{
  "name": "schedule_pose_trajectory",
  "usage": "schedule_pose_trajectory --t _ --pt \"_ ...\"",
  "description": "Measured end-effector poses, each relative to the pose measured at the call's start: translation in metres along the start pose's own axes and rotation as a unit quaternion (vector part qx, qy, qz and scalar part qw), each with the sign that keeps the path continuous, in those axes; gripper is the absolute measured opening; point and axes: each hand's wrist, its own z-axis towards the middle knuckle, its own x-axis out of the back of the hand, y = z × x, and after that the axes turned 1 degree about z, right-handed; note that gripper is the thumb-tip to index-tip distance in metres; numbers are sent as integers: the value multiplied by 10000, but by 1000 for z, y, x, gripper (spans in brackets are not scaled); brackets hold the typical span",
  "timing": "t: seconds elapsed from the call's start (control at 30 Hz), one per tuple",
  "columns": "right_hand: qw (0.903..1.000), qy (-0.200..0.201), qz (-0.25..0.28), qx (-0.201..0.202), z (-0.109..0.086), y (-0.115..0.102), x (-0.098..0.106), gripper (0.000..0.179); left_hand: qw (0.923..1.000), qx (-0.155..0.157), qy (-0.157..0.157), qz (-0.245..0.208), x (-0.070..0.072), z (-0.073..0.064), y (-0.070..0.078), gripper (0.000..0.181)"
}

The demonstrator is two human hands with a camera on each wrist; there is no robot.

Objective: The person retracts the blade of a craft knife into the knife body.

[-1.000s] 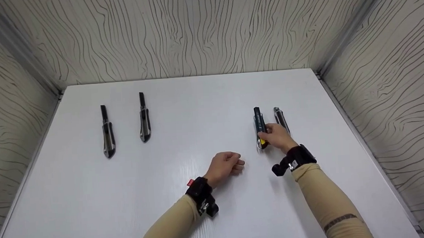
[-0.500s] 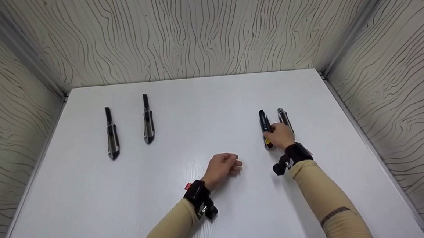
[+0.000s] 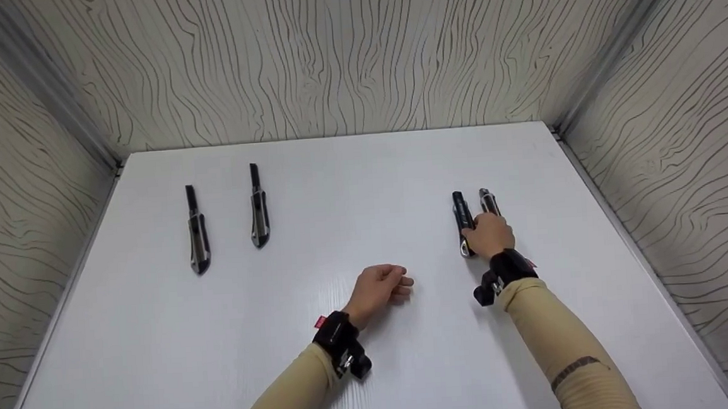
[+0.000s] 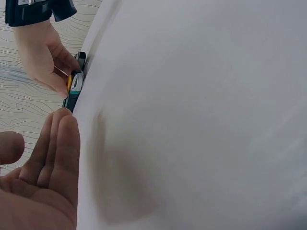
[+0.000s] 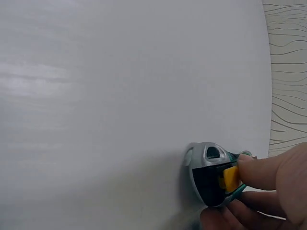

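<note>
My right hand pinches a dark utility knife by its handle, low over the white table at the right. In the right wrist view the thumb presses by the yellow slider, and the knife's grey end faces the camera. Just to the right lies a second utility knife, its lower part hidden behind the hand. My left hand holds nothing and hovers near the middle; its fingers look nearly straight in the left wrist view.
Two more utility knives lie at the left, one farther left and one nearer the middle, both with black tips pointing away. Patterned panels wall the white table at the back and sides.
My right hand has brought the knife slightly right and down, close beside the second knife. The left hand has hardly moved; the head view shifts a little.
</note>
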Motion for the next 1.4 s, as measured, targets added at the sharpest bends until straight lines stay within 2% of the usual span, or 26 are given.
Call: schedule_pose_trajectory --t 0.23,0.43,0.6,0.73,0.93,1.07,1.23,1.3,1.4 --pt "9999 68 -111 89 4 -5 -1 31 9998 56 151 142 12 0 4 34" --pt "9997 189 -17 164 6 -22 -1 38 9991 66 301 293 29 0 13 36" --pt "9985 200 91 502 4 -41 -5 37 9979 121 360 515 51 0 21 39" --pt "9971 33 15 766 2 -58 -13 39 9948 230 501 855 74 0 27 39" --pt "9938 -174 -168 1085 -2 -85 -32 41 9870 443 1001 1177 107 2 39 36" --pt "9914 -348 -161 1248 -10 -107 -49 41 9745 655 1468 1562 134 0 44 35" --pt "9860 -465 -298 1575 -26 -141 -69 39 9510 868 2021 2174 172 -8 51 34" --pt "9835 -495 -325 1708 -31 -151 -75 39 9384 918 2279 2431 184 -10 51 33" --pt "9802 -559 -275 1881 -38 -160 -82 39 9142 979 2727 2834 198 -11 49 34"
